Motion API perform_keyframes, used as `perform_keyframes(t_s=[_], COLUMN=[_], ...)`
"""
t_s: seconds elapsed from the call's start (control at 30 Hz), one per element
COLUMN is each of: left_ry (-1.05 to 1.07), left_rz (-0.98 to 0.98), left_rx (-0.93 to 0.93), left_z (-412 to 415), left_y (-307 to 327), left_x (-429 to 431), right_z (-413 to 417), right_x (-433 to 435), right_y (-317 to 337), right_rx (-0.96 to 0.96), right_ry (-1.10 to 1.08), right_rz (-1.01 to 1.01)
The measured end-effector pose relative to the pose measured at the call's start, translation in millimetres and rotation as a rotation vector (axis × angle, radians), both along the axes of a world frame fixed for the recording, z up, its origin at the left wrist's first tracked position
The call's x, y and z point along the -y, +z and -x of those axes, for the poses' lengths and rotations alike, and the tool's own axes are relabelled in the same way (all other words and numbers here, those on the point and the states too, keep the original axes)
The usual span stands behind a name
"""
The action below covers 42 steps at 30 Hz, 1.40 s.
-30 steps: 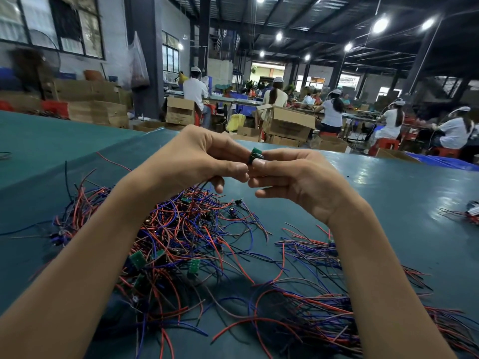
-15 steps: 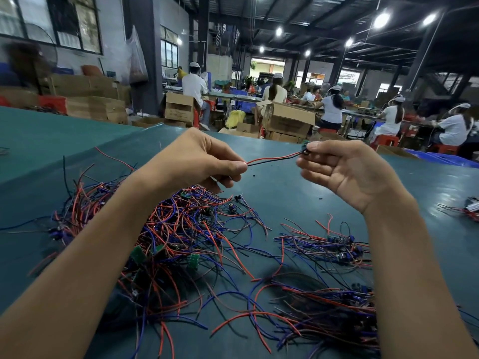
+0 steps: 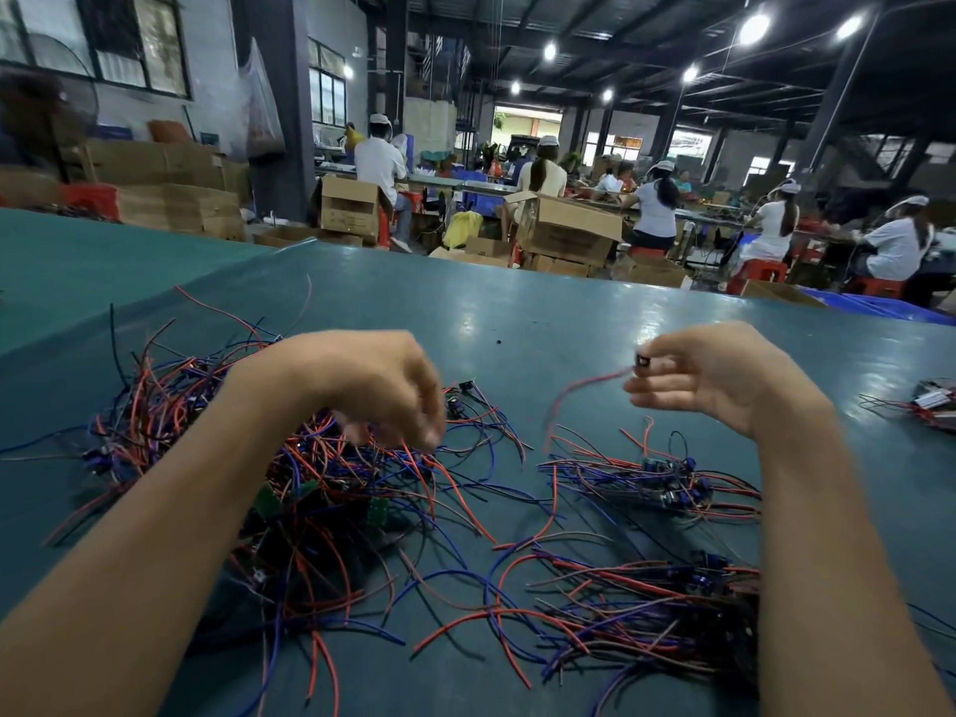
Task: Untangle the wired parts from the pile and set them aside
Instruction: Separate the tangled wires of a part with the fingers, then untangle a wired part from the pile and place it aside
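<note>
The right hand [image 3: 719, 377] pinches a wired part [image 3: 644, 360]; lay it on the right-side bundle [image 3: 667, 483], wires parallel. The left hand [image 3: 362, 385] blurs over the pile [image 3: 310, 483]; grip unclear.

Noted a smooth, glossy teal covering on the counter [image 3: 517, 323], lamp glare streaked across it. Logged the pile [image 3: 310, 483] as thin wires in smooth red, blue and black plastic insulation, faintly shiny, with matt green circuit boards [image 3: 269, 501] among them. Saw a small black, plastic-looking wired part [image 3: 643, 360], blurred. Recorded matt brown cardboard boxes [image 3: 564, 230] and glossy red plastic stools [image 3: 760, 271] beyond.
</note>
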<state>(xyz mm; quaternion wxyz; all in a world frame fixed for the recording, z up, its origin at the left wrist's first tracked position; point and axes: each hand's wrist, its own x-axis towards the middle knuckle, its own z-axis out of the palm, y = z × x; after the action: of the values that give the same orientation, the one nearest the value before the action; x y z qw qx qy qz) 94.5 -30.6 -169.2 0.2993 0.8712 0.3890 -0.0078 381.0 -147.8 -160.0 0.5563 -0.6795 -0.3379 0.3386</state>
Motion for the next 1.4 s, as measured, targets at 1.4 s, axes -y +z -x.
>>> perform_keyframes(t_s=[1.4], left_ry=[-0.271], left_rz=[0.504], left_rx=[0.787], left_z=[27], left_y=[36], left_x=[21], right_z=[103], right_x=[10], right_y=[36], right_rx=[0.204], right_ry=[0.737], right_rz=[-0.471])
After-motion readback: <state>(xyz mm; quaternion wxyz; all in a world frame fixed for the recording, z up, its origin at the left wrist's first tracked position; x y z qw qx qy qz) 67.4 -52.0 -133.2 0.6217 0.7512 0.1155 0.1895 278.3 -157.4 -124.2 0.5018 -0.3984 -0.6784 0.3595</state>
